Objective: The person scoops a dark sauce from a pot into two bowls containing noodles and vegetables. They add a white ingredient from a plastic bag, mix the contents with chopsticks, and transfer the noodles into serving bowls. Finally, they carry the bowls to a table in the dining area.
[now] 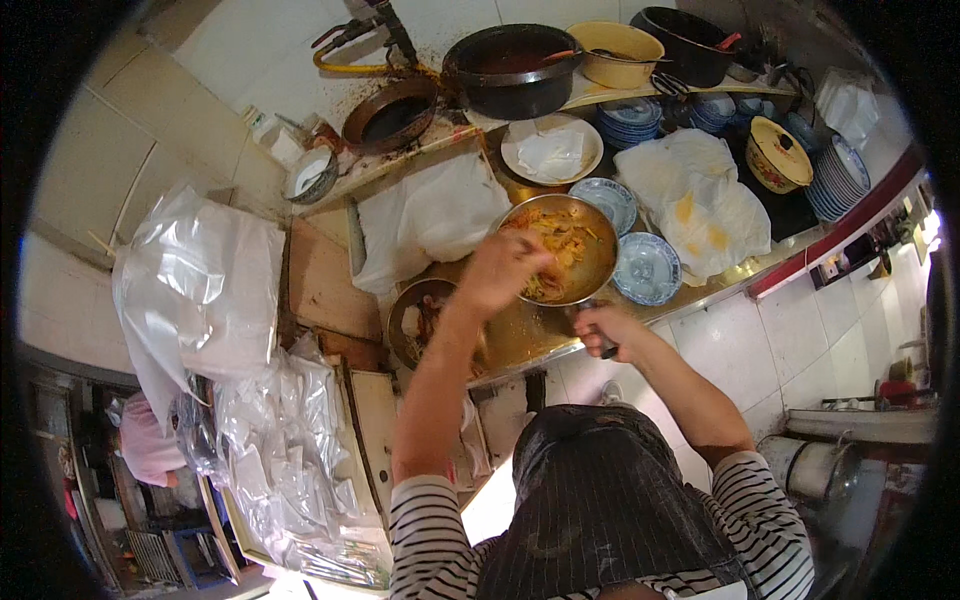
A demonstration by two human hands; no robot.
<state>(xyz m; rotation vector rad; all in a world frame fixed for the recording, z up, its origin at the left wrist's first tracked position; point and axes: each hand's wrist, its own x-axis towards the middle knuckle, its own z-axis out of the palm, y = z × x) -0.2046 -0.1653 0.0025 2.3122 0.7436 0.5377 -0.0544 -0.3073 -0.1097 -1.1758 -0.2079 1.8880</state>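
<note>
A round metal frying pan sits over the steel counter, with yellow-orange shredded food in it. My right hand is closed round its dark handle at the near side. Over the pan's left part is my left hand, its fingers bent and drawn together toward the food. It is slightly blurred, and whatever it may hold is hidden. Two blue-patterned bowls stand just right of the pan. Near my left forearm, a second pan holds reddish-brown pieces, partly covered by the arm.
White stained cloth lies right of the bowls, near a yellow lidded pot and stacked plates. Large dark pots line the back shelf. A wide bowl with white paper stands behind the pan. Plastic bags fill the left.
</note>
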